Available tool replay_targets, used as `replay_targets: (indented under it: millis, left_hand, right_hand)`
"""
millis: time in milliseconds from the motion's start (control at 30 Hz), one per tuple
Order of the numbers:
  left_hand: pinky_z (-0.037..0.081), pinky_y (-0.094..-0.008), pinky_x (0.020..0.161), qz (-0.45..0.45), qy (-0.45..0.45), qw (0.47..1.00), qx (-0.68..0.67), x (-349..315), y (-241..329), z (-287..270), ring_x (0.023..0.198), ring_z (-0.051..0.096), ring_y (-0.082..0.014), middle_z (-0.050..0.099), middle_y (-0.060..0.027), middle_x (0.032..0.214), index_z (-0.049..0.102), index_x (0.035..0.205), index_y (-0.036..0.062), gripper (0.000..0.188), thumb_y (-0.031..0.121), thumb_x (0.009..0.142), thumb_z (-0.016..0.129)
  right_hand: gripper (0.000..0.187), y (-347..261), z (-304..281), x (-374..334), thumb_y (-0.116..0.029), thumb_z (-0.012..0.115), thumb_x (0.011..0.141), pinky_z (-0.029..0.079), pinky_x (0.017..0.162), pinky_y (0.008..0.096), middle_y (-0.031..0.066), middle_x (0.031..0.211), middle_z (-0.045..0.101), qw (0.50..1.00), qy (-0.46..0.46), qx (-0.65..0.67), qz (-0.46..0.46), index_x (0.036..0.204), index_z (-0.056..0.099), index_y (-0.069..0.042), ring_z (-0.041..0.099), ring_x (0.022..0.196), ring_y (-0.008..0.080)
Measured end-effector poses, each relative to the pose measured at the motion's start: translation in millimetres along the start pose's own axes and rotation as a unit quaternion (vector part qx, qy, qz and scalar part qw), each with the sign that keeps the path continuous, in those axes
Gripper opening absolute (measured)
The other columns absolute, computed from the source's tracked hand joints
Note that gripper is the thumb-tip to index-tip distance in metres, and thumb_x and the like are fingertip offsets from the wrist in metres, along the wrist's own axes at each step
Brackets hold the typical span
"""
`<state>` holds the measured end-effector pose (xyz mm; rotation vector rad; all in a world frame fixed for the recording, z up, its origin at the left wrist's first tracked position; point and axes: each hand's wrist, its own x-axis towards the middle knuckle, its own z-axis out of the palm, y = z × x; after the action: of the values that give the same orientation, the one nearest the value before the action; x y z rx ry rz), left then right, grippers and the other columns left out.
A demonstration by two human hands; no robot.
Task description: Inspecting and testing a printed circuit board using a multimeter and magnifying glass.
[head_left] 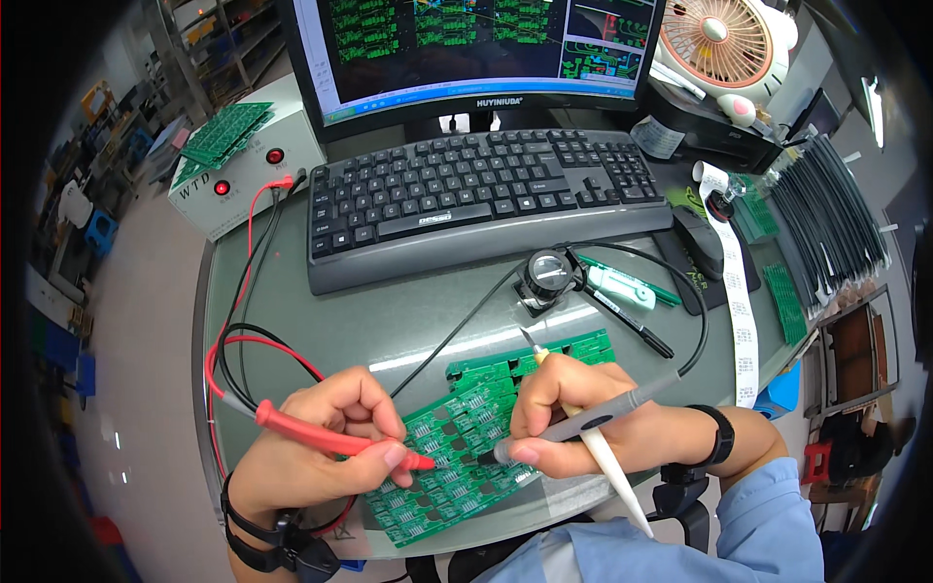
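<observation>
My left hand (326,437) grips a red test probe (330,439) whose tip touches a green circuit board panel (457,457) lying at the desk's near edge. My right hand (583,413) holds a grey test probe (583,421) pointing left onto the same panel, and also a white pen-like tool (610,468) with a thin metal tip sticking up above the fingers. The two probe tips are a short way apart on the panel. A second green panel (554,355) lies just behind the right hand.
A black keyboard (476,194) and a monitor (476,49) stand behind. A white tester box (243,160) with red buttons sits far left, with red and black leads (233,330) running from it. A small magnifier (546,274), pens, a mouse (700,241), a paper strip, black strips and a fan lie right.
</observation>
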<state>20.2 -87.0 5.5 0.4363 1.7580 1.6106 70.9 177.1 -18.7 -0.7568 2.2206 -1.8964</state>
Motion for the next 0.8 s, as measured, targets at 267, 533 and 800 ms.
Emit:
replay_targets:
  millis: [267, 533, 800]
  left_hand:
    - [0.056, -0.0295, 0.069, 0.012, -0.009, 1.0, -0.004, 1.6, -1.3, 0.3, 0.076, 0.068, -0.0173, 0.065, -0.0119, 0.081, 0.048, 0.091, -0.0004, 0.017, 0.004, 0.086, 0.064]
    - [0.055, -0.0245, 0.068, 0.0, -0.002, 1.0, -0.012, 3.5, -3.1, 1.3, 0.078, 0.068, -0.0122, 0.066, -0.0069, 0.082, 0.051, 0.09, 0.0001, 0.018, 0.007, 0.086, 0.068]
    - [0.054, -0.0236, 0.067, 0.005, -0.005, 1.0, 0.006, 4.3, -4.0, 1.6, 0.076, 0.067, -0.0117, 0.066, -0.007, 0.081, 0.051, 0.089, 0.0004, 0.018, 0.007, 0.086, 0.067]
  right_hand:
    - [0.025, 1.3, 0.5, 1.1, -0.019, 0.069, 0.087, 0.039, 0.051, 0.0258, 0.0023, 0.076, 0.053, 1.0, -0.017, -0.022, 0.007, 0.088, 0.048, -0.005, 0.05, 0.061, 0.009]
    - [0.025, 1.9, 1.0, 2.2, -0.017, 0.069, 0.087, 0.04, 0.05, 0.027, 0.0033, 0.076, 0.054, 0.999, -0.018, -0.03, -0.014, 0.087, 0.048, -0.005, 0.051, 0.059, 0.0111]
    - [0.024, 4.5, 1.4, 1.8, -0.016, 0.07, 0.087, 0.04, 0.048, 0.0279, 0.0037, 0.075, 0.055, 0.999, -0.02, -0.034, -0.017, 0.087, 0.049, -0.005, 0.051, 0.057, 0.012]
